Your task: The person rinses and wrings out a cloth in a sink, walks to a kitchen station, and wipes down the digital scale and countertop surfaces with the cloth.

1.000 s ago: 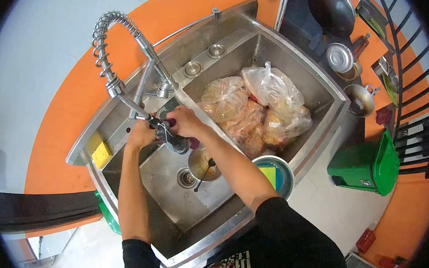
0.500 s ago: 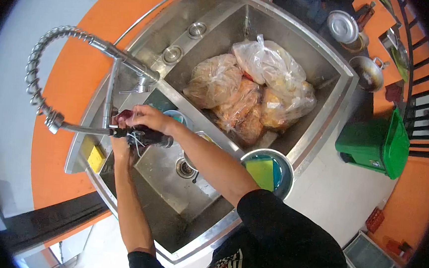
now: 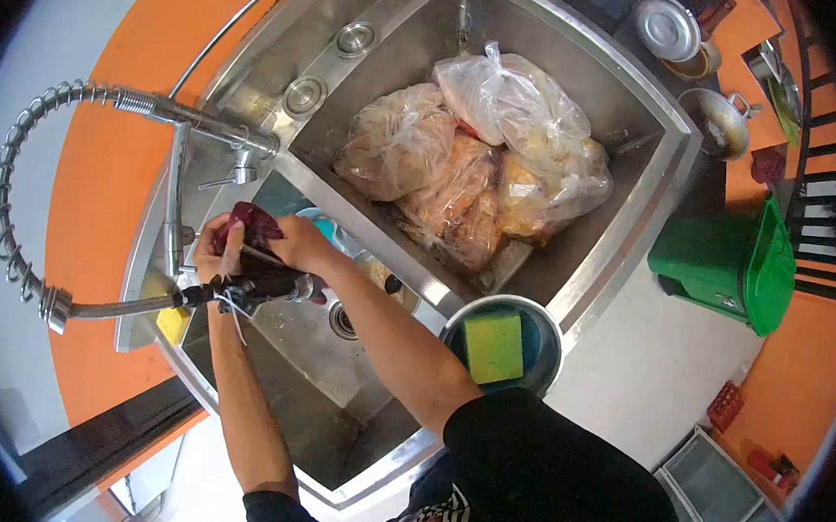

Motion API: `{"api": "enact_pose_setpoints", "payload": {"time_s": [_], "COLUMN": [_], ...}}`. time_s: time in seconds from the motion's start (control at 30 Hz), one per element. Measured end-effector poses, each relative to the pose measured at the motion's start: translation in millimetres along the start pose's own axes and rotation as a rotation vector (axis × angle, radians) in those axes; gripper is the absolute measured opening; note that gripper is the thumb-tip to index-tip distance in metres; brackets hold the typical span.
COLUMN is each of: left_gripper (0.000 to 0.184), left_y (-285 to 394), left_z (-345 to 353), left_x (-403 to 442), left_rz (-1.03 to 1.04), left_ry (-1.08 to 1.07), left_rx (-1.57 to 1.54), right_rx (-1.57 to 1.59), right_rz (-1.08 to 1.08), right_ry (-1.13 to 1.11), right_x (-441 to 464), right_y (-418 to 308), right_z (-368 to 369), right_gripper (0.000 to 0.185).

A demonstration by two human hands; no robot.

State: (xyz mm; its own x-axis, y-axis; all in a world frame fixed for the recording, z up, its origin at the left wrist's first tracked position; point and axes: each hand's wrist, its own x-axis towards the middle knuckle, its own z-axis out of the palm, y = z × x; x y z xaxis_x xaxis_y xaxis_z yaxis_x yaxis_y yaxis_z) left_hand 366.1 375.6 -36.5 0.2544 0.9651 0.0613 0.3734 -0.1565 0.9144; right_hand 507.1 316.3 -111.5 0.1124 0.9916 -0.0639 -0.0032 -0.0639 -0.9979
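Over the near sink basin [image 3: 331, 391], my left hand [image 3: 213, 249] has its fingers closed around a dark red, smooth-looking thing [image 3: 258, 223]. Its kind is hard to make out, since fingers cover part of it. My right hand [image 3: 301, 245] grips the same thing from the other side, its fingertips partly hidden. The black spray head [image 3: 271, 288] of the coiled-hose faucet [image 3: 2, 183] hangs just in front of both hands and hides part of them. Under my right forearm, a bowl-like container [image 3: 379, 270] shows in part, near the drain [image 3: 341, 322].
In the far basin [image 3: 629, 150] lie several clear plastic bags [image 3: 402, 139] of brownish food. A metal bowl [image 3: 560, 339] with a green-yellow sponge [image 3: 492, 348] stands at my right elbow. A yellow sponge [image 3: 172, 324] sits at left. A green bin [image 3: 719, 258] and pans [image 3: 717, 122] are at right.
My view has shifted, so the sink sits a little further left and higher. The dark red thing now shows more clearly above the spray head, still between my hands.
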Motion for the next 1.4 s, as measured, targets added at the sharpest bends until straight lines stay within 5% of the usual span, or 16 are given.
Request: {"api": "enact_pose_setpoints", "payload": {"time_s": [0.1, 0.2, 0.23, 0.3, 0.47, 0.6, 0.73, 0.83, 0.93, 1.0, 1.07, 1.17, 1.23, 1.33, 1.37, 1.4], "left_gripper": [0.038, 0.041, 0.041, 0.041, 0.028, 0.033, 0.036, 0.038, 0.033, 0.028, 0.027, 0.024, 0.027, 0.028, 0.033, 0.035], "left_y": [-4.2, -20.3, -32.8, -53.8, -52.9, -117.1, -47.1, 2.4, 15.5, -77.7, -58.8, -62.8, -107.1, -55.3, -35.4, -11.6], "left_z": [-11.8, -18.9, -28.3, -26.4, -4.1, -5.6, 18.7, 33.5, 35.9, 16.5, 12.8, -1.5, -7.5, -9.6, 0.8, 6.0], "left_x": [-10.7, -34.9, -38.1, -44.8, -53.3, -32.5, -39.2, -46.3, -53.4, -63.0, -71.5, -75.8, -74.5, -67.1, -63.9, -66.8], "left_rz": [0.302, 0.005, 0.223, -0.272, -0.735, -0.291, -0.472, -0.535, -0.673, -0.705, -0.700, -0.675, -0.587, -0.730, -0.735, -0.644], "left_ry": [-0.081, 0.096, 0.038, -0.014, 0.024, -0.153, -0.232, -0.273, -0.092, -0.217, -0.195, -0.151, -0.164, -0.148, -0.113, -0.152], "left_rx": [0.296, 0.016, 0.125, -0.482, -0.976, -0.917, -0.967, -0.991, -1.147, -0.958, -0.649, -0.639, -0.660, -1.014, -1.058, -1.088], "right_rx": [-0.134, -0.155, -0.211, -0.272, -0.131, -0.065, -0.326, -0.565, 0.458, 0.248, 0.038, -0.113, -0.062, 0.775, 1.021, 1.071], "right_rz": [-0.154, -0.155, -0.185, -0.197, -0.143, -0.151, -0.052, -0.254, 0.188, 0.284, 0.276, 0.058, -0.022, 0.365, 0.323, 0.338], "right_ry": [0.110, -0.049, -0.064, -0.134, -0.150, -0.233, 0.034, 0.412, 0.237, 0.090, 0.116, 0.266, 0.223, -0.315, -0.453, -0.399], "right_x": [7.3, 16.1, 20.2, 29.0, 20.5, 12.0, 0.9, 20.4, 25.9, 28.9, 42.6, 47.3, 59.0, 28.7, 37.1, 34.7], "right_y": [-25.5, -65.4, -69.3, -70.3, -65.6, -55.4, -74.7, -15.4, 2.1, 17.4, 28.6, 36.9, 89.9, 11.3, 42.9, 38.0], "right_z": [2.4, -2.8, 1.6, 10.7, 16.9, 14.7, -6.6, 11.6, 24.8, 19.6, 30.9, 51.2, 81.5, 26.9, 29.2, 30.8], "right_gripper": [0.042, 0.049, 0.050, 0.050, 0.041, 0.036, 0.034, 0.034, 0.034, 0.035, 0.040, 0.062, 0.051, 0.036, 0.033, 0.035]}}
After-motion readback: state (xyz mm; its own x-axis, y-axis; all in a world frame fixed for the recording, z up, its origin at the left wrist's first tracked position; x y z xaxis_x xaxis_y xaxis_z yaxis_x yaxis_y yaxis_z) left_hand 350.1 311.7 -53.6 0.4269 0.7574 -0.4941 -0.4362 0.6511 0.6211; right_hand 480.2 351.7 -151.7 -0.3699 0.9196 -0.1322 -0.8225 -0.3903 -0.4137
